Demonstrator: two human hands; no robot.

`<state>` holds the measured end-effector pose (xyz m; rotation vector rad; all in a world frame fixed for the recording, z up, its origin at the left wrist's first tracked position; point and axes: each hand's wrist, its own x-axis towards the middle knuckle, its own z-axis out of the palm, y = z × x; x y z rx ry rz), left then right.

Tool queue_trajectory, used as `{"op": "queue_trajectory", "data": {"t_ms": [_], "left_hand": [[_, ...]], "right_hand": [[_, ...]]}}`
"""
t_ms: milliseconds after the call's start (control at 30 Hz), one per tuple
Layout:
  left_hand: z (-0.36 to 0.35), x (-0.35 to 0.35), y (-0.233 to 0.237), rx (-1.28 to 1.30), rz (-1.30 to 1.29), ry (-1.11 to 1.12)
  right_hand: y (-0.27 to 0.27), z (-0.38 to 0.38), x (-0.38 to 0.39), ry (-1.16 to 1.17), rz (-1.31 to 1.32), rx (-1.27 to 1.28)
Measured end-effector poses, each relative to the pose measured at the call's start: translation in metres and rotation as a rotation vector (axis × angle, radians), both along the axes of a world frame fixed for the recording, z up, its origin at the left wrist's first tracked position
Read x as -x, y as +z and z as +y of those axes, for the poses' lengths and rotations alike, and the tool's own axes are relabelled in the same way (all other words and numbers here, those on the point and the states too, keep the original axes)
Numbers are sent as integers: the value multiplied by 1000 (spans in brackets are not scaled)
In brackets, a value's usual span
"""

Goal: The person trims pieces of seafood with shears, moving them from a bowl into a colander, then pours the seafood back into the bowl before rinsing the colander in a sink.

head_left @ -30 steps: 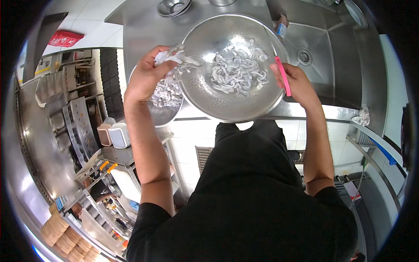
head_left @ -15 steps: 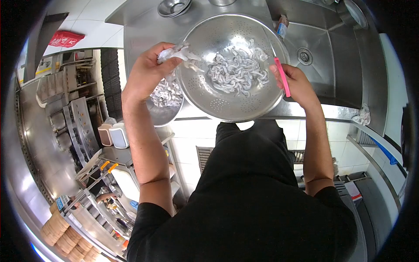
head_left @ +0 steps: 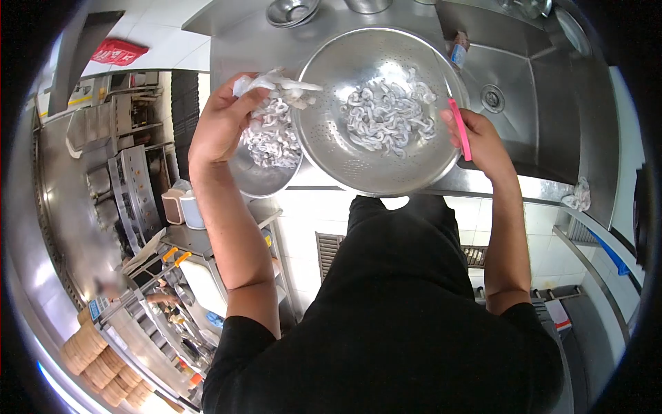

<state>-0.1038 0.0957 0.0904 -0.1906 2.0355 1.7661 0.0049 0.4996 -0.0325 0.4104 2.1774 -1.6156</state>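
Observation:
My left hand (head_left: 222, 124) is closed around a clump of pale, limp pieces that look like raw peeled shrimp (head_left: 279, 87), above a smaller metal bowl (head_left: 256, 185). That bowl holds more whitish shrimp (head_left: 271, 138). Beside it on the right, a large steel colander (head_left: 386, 176) has a heap of greyish, curled shrimp (head_left: 388, 116) in its middle. At the colander's right rim, my right hand (head_left: 485, 141) grips a pink-handled knife (head_left: 460, 130). Its thin blade points away from me, over the colander's inner wall.
A steel sink (head_left: 514, 110) with a drain lies on the right, and a bottle-like packet (head_left: 460, 50) leans by its left edge. Stacked metal bowls (head_left: 292, 10) stand at the back of the counter. A rack with white boards (head_left: 200, 279) is at lower left.
My left hand has moved left, away from the colander and further over the smaller bowl, still holding the shrimp. My right hand keeps the knife at the rim. The whole view has shifted slightly.

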Motion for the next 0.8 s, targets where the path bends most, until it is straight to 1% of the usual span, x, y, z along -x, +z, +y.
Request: {"op": "queue_trajectory", "data": {"t_ms": [67, 100, 200, 233, 333, 367, 500, 600, 700, 800], "left_hand": [[-11, -4, 1, 23, 29, 102], [-29, -4, -3, 46, 31, 92], [-57, -10, 1, 293, -38, 149], [-66, -11, -2, 400, -21, 167], [-82, -13, 3, 820, -35, 97], [-87, -13, 3, 902, -23, 75], [-106, -11, -1, 942, -30, 109], [-118, -13, -4, 971, 61, 138], [-127, -10, -1, 1042, 25, 114], [-124, -12, -1, 964, 17, 206]], "right_hand": [[-4, 2, -1, -15, 1, 17], [-9, 3, -2, -27, 2, 34], [-8, 4, -4, -33, -3, 40], [-6, 3, -4, -30, -5, 33], [-8, 2, -4, -44, -12, 65], [-7, 1, -4, -42, 2, 67], [-4, -2, -2, -23, 16, 69], [-1, -3, -1, 6, 10, 50], [2, -5, 0, 12, 12, 53], [0, -6, 0, -1, 15, 62]]}}
